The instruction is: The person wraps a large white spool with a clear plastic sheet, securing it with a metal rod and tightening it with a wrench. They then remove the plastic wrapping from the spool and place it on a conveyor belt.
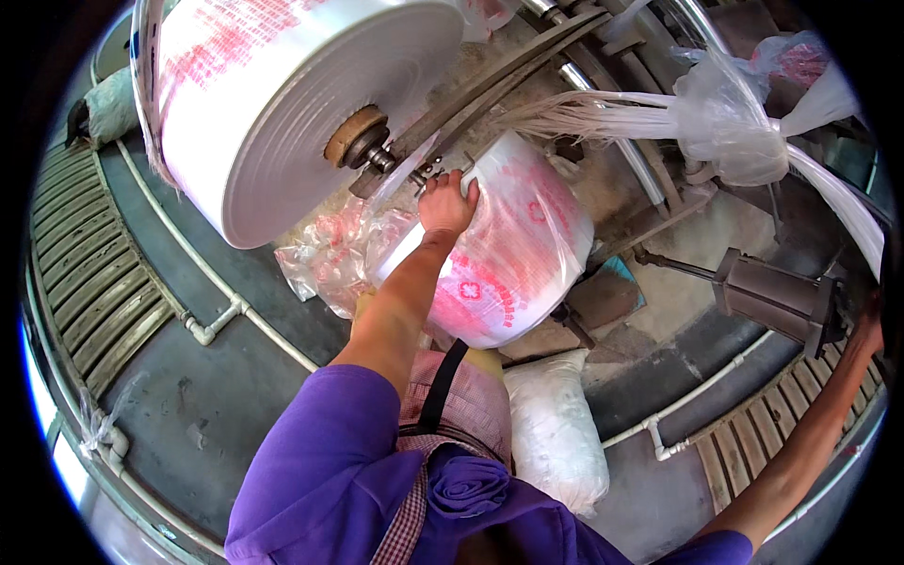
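A: Status, left to right?
B: Large roll [282,141]: on its shaft [384,160]. Left hand [447,202]: half curled over the small roll's upper left end; firmness of grip cannot be told. Small roll [513,245]: in front of the waist, already wound. Handling appears under way; the remainder cannot be determined.
A: Small roll's appearance?
B: White, red-printed, tilted, with a glossy, creased surface.
A: Right hand?
B: Right hand [868,330]: far right, near the metal box [767,292]; fingers obscured, opening and hold cannot be told.

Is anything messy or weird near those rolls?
Yes: crumpled clear plastic film with red print is bunched between the large white roll and the smaller red-printed white roll. It looks odd beside the large roll's neatly wound side.
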Demonstrator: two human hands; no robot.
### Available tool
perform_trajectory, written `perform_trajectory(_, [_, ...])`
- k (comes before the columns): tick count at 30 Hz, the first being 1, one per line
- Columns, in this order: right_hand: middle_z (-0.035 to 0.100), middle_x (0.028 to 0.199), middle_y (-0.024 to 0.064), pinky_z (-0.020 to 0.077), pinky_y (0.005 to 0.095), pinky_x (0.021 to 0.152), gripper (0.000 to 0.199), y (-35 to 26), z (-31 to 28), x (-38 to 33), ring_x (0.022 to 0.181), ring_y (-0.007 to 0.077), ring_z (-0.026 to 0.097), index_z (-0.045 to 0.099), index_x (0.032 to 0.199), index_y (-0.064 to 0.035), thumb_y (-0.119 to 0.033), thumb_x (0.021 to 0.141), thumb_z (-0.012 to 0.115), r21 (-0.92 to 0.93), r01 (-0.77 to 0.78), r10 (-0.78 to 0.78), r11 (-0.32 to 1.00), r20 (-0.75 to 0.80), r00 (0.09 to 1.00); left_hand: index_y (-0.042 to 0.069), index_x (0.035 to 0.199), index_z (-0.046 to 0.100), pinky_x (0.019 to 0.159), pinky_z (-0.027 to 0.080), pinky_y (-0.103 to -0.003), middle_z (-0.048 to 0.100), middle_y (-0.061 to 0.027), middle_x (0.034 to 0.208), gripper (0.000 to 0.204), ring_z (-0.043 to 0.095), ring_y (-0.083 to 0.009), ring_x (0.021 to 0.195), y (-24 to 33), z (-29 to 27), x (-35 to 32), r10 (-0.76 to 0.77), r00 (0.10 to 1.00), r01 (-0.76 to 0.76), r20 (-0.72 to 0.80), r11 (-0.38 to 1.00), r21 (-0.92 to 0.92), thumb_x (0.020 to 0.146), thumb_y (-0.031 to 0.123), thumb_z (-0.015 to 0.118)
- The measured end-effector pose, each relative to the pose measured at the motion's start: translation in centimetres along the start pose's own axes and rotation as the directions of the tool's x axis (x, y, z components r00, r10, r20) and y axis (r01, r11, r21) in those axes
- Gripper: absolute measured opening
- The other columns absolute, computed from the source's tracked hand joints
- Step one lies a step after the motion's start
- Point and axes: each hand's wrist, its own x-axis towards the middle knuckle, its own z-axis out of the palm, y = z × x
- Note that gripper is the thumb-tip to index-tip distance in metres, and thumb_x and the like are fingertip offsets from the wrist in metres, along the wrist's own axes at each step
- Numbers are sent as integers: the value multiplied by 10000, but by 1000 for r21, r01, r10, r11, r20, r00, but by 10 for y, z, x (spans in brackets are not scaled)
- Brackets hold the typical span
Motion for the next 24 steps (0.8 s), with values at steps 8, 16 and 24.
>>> perform_trajectory(8, [548,1129,159,423,374,887,276,-1,-5,-7,1032,277,526,505,1119,-2,-155,895,452,-109,39,-39,993,4,999,74,884,558,673,478,-408,611,-95,848,331,558,-295,839,-1,-1,4,30,999,-29,-43,999,19,821,396,522])
perform_trajectory(16, [562,1110,144,417,381,869,257,116,10,-121,1005,277,536,529,1086,-18,-162,885,458,-335,329,-208,883,348,914,67,959,576,700,482,-419,622,-121,870,362,572,-324,854,-2,11,7,56,998,-56,-4,998,20,826,398,511])
perform_trajectory(24, [567,1037,261,447,428,809,530,346,133,-616,1016,390,534,469,1143,10,-397,818,567,-439,-101,190,893,163,968,49,1072,556,749,457,-463,616,-185,940,431,557,-374,901,8,0,9,22,993,-30,116,997,67,857,411,467])
